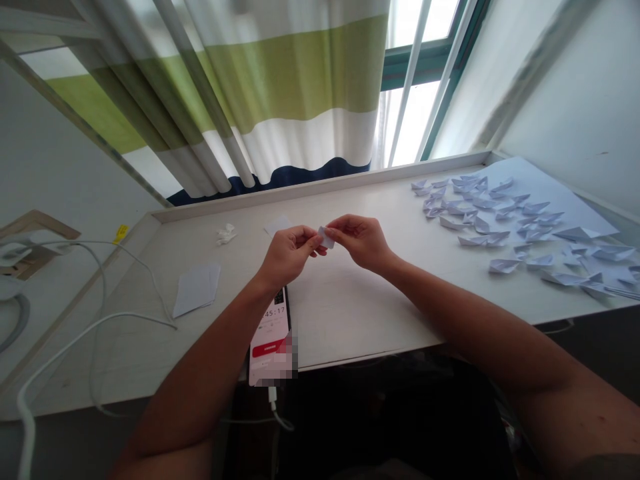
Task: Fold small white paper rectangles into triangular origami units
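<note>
White paper piece [327, 239] in the fingertip pinch of left hand [289, 253] and right hand [365, 243], "45:17" legible on the phone [270, 327] nearby

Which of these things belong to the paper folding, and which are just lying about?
Seem part of it:
small paper piece, in left hand and right hand
flat paper sheets
folded paper boats

Probably just lying about:
phone
white cable
crumpled white scrap

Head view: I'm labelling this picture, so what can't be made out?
In the head view:
Small paper: its full shape, partly covered by left hand and right hand fingers.
Phone: upper end, behind the left wrist; lower right corner, pixelated.
Rightmost papers: cut off by the right edge.
</note>
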`<action>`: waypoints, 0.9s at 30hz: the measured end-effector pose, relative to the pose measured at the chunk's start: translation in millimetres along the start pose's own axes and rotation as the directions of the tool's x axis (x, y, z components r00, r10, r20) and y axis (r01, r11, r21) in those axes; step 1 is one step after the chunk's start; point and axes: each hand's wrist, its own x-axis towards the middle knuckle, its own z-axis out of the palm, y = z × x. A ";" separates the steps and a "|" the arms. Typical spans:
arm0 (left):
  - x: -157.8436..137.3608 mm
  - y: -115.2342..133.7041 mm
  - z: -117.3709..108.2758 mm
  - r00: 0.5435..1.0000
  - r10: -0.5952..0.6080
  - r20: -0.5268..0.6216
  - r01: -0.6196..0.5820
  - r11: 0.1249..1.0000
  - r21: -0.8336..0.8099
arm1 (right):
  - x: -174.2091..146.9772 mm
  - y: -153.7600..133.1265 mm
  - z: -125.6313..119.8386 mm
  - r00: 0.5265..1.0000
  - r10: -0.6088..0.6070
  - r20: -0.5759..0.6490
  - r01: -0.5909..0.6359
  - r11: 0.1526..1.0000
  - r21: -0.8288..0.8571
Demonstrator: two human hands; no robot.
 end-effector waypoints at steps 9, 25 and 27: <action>-1.8 0.6 1.3 1.000 -0.020 -0.005 0.020 1.000 0.009 | 0.7 -1.4 -2.9 0.994 0.047 0.094 -0.052 0.997 0.055; 1.2 -3.3 8.4 0.992 -0.118 -0.041 0.099 0.945 -0.313 | -1.9 7.9 -2.8 0.806 -0.543 0.234 0.566 0.594 -0.571; 3.9 -7.3 6.4 0.985 -0.150 -0.080 0.110 0.921 -0.374 | -3.1 5.4 -2.2 0.796 -0.521 0.308 0.599 0.611 -0.517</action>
